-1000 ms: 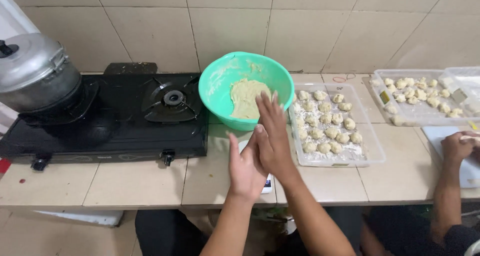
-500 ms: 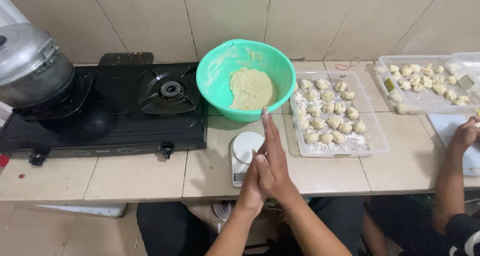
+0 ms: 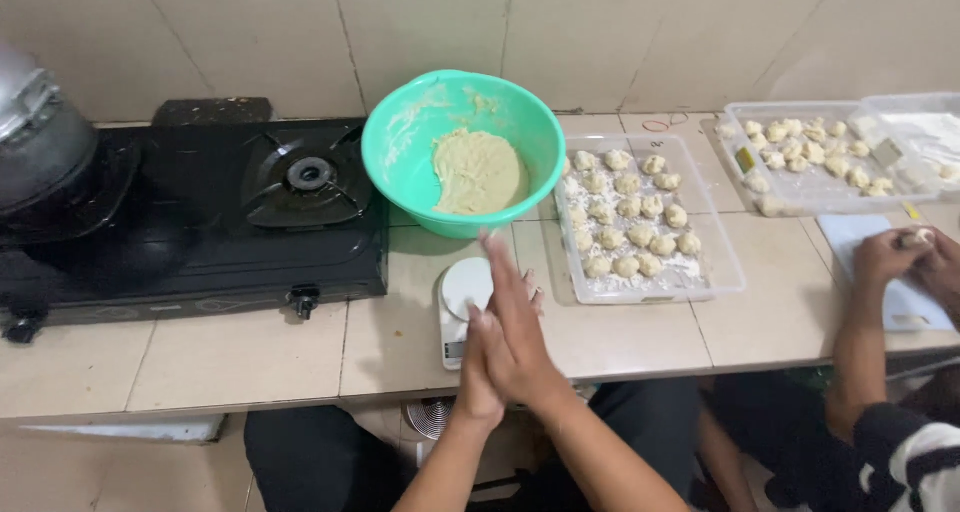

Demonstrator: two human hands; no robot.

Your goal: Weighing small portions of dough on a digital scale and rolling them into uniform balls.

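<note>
Palms pressed flat, fingers straight, grasping nothing: left hand [image 3: 478, 372] against right hand [image 3: 517, 324], above white scale [image 3: 462, 302], near green bowl [image 3: 463, 150].

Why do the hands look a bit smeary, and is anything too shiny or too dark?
In the head view, the right hand and left hand, pressed palm to palm, look slightly soft with motion blur; the green bowl and the tray of dough balls are sharper; light is flat and even, with weak shadows; the black gas stove is dark, with soft reflections.
</note>
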